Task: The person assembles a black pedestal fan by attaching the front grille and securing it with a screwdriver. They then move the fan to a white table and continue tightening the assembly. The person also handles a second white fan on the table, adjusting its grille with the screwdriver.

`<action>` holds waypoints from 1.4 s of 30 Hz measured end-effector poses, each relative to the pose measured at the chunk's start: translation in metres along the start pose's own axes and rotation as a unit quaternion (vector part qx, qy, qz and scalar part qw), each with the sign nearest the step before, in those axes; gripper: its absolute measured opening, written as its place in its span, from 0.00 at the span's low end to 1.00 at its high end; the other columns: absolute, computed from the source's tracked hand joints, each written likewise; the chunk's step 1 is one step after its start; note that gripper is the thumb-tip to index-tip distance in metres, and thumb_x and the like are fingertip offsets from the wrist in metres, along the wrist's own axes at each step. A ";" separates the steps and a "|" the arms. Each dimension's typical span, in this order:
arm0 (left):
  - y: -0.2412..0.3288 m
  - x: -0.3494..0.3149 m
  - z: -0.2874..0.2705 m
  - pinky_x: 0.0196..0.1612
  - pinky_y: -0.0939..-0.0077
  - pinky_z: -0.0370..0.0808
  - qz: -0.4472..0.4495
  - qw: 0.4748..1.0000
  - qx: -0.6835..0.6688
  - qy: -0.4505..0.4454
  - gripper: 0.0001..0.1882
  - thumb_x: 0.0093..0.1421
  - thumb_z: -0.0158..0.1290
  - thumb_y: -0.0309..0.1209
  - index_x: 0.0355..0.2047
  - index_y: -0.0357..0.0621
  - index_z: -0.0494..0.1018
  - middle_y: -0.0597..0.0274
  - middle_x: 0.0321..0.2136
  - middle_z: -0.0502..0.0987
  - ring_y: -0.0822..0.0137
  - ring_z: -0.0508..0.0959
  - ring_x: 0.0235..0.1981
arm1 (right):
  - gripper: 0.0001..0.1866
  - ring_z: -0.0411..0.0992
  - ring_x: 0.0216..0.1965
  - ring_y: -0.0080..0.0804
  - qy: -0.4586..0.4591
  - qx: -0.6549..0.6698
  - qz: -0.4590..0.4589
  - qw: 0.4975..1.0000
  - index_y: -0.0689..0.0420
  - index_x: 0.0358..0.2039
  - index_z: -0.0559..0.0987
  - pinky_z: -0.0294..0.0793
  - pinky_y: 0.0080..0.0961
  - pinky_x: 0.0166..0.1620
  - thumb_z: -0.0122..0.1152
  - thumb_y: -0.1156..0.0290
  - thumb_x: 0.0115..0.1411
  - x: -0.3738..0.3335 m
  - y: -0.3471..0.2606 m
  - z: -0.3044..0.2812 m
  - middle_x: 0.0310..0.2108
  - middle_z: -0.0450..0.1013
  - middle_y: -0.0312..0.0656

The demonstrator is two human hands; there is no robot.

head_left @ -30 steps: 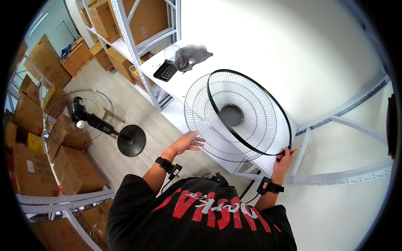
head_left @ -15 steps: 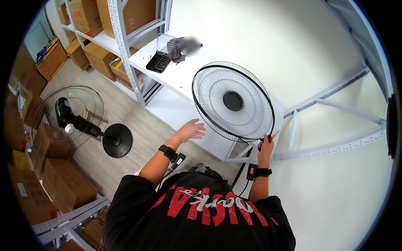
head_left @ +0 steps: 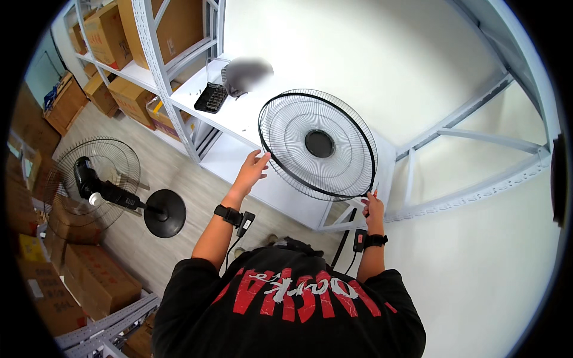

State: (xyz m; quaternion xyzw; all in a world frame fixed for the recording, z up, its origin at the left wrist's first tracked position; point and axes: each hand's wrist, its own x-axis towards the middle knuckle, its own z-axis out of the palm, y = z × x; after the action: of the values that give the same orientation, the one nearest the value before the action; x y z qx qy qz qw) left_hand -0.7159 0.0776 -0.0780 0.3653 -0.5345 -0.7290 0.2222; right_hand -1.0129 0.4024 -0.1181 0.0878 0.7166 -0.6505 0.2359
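Observation:
A round black wire fan grille point(head_left: 317, 145) stands tilted on its edge over the white shelf point(head_left: 239, 116). My left hand point(head_left: 253, 167) touches the grille's left rim with fingers spread. At the lower right rim, my right hand point(head_left: 373, 204) pinches the grille's edge. Both wrists wear black bands with small devices.
A standing fan point(head_left: 98, 188) with a round black base lies on the wood floor at left. On the shelf sit a black tray of small parts point(head_left: 210, 97) and a grey object. Cardboard boxes point(head_left: 101, 27) fill the metal racks and the floor at left.
The grille has swung from lying flatter to facing me more upright, and it sits further left and back. My left hand has come up to its rim.

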 end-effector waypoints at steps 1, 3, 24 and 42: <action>0.002 0.004 0.002 0.45 0.68 0.75 0.007 1.000 0.025 0.002 0.40 0.60 0.54 0.50 0.63 0.36 0.54 0.52 0.49 0.71 0.62 0.73 0.48 | 0.15 0.57 0.12 0.18 0.009 -0.002 0.012 1.000 0.62 0.33 0.70 0.53 0.18 0.13 0.62 0.63 0.59 0.002 0.000 -0.003 0.27 0.75 0.48; 0.005 0.012 0.007 0.45 0.69 0.74 0.020 0.997 0.075 0.005 0.41 0.60 0.55 0.50 0.63 0.35 0.54 0.51 0.49 0.71 0.63 0.72 0.47 | 0.16 0.56 0.12 0.18 0.005 -0.008 0.019 1.000 0.61 0.34 0.70 0.53 0.18 0.13 0.62 0.62 0.59 0.010 -0.004 -0.006 0.27 0.75 0.47; 0.017 0.025 0.050 0.60 0.62 0.64 0.235 0.920 0.244 0.195 0.32 0.47 0.60 0.27 0.55 0.34 0.67 0.48 0.54 0.69 0.52 0.67 0.58 | 0.13 0.55 0.15 0.14 -0.051 0.034 -0.151 0.987 0.61 0.43 0.72 0.53 0.15 0.17 0.58 0.76 0.57 0.031 -0.076 0.010 0.22 0.63 0.31; 0.082 -0.181 -0.063 0.52 0.71 0.71 0.436 0.826 0.125 0.335 0.24 0.53 0.60 0.23 0.51 0.43 0.71 0.59 0.59 0.64 0.66 0.69 0.56 | 0.22 0.54 0.16 0.11 -0.353 0.094 -0.320 0.874 0.61 0.54 0.65 0.55 0.08 0.17 0.46 0.84 0.58 -0.087 -0.163 0.136 0.46 0.71 0.45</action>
State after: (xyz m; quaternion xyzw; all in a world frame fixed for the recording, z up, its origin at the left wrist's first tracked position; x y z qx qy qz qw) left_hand -0.5580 0.1406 0.0421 0.3404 -0.6176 -0.3154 0.6350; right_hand -0.9771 0.2634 0.0607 -0.3602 0.5104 -0.7422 0.2428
